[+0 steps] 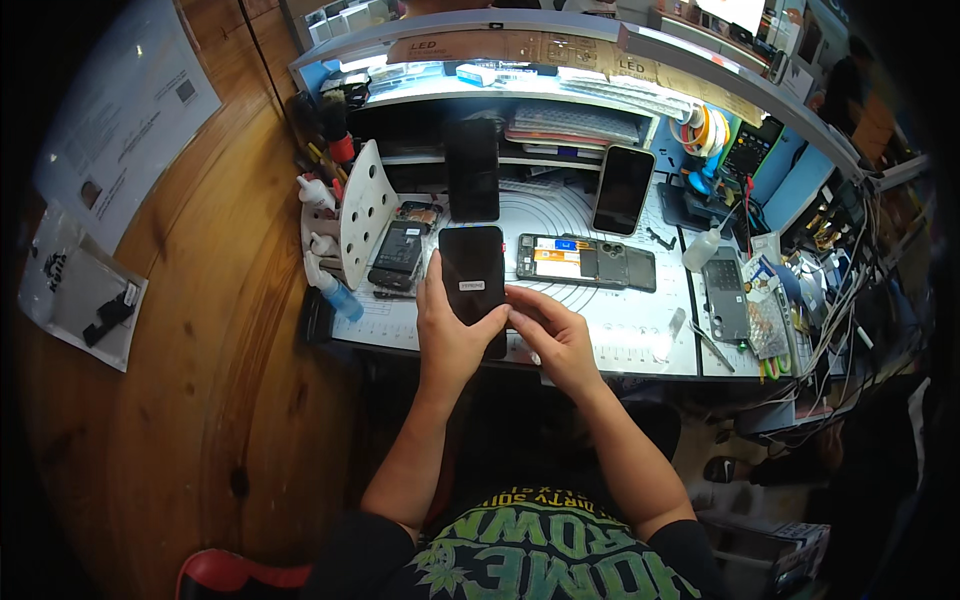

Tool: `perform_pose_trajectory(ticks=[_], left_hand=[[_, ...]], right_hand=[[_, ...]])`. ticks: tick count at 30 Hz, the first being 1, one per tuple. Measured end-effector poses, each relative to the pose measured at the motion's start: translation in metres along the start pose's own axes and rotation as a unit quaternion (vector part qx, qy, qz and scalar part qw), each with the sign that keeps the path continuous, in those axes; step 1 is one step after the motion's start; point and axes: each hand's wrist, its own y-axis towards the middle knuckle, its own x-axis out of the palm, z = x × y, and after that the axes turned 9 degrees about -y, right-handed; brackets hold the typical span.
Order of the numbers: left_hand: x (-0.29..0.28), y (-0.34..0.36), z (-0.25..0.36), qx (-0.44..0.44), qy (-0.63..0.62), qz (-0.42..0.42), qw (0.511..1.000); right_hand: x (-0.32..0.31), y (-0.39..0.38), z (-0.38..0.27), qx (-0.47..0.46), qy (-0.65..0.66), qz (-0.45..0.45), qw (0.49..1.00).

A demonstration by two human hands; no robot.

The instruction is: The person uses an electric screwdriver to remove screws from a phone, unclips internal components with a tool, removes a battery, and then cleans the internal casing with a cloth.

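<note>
One left hand (448, 335) clamps the lower part of a black phone screen (472, 258), over the near side of the counter (635, 340); the right hand (560, 345) has its fingertips at the screen's right edge, though whether they pinch it cannot be told. Holding it from both sides probably steadies it. It looks dark, glossy and round-cornered, with a small white label. Farther right, an opened phone (605, 264) lies flat, presumably leaving its insides reachable; beyond rests a smartphone (623, 190).

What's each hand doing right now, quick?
Left hand: closed around the phone-shaped black panel.
Right hand: fingers bent at the panel's lower right edge; can't tell whether they grip it.
</note>
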Motion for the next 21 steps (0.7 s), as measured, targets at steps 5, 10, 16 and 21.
perform_pose_trajectory(ticks=[5, 10, 16, 21], left_hand=[[-0.009, 0.007, -0.008, -0.060, -0.289, -0.027, 0.955], [-0.013, 0.012, -0.011, -0.133, -0.491, -0.073, 0.858], [0.003, 0.002, -0.003, -0.150, -0.606, -0.076, 0.778], [0.005, -0.003, -0.014, -0.161, -0.597, -0.075, 0.782]], right_hand=[[0.002, -0.001, -0.009, 0.027, 0.035, -0.036, 0.998], [0.000, 0.000, -0.006, 0.011, 0.057, -0.039, 0.998], [0.014, 0.003, -0.011, -0.024, 0.013, 0.001, 1.000], [0.009, 0.007, -0.006, 0.058, 0.014, 0.067, 0.996]])
